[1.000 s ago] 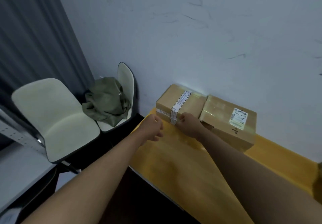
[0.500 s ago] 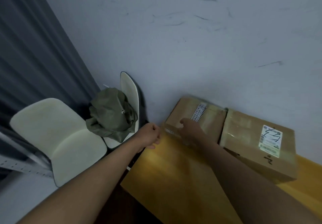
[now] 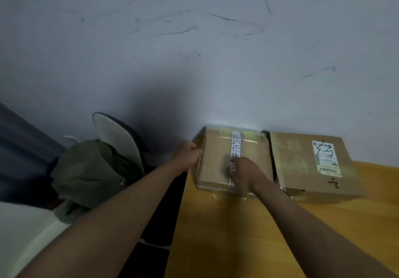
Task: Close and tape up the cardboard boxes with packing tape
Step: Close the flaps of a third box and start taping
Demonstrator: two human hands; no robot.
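Both my arms reach forward across the yellow wooden table (image 3: 226, 234). My left hand (image 3: 189, 154) is curled into a fist against the left side of the small brown cardboard box (image 3: 216, 161), though I cannot tell whether it grips the edge. My right hand (image 3: 243, 174) lies palm down on the box's top, fingers pressing the white printed tape strip (image 3: 235, 148) that runs along the middle. This box sits against the grey wall (image 3: 194, 50), touching the larger brown cardboard box with a white shipping label (image 3: 302, 169) on its right.
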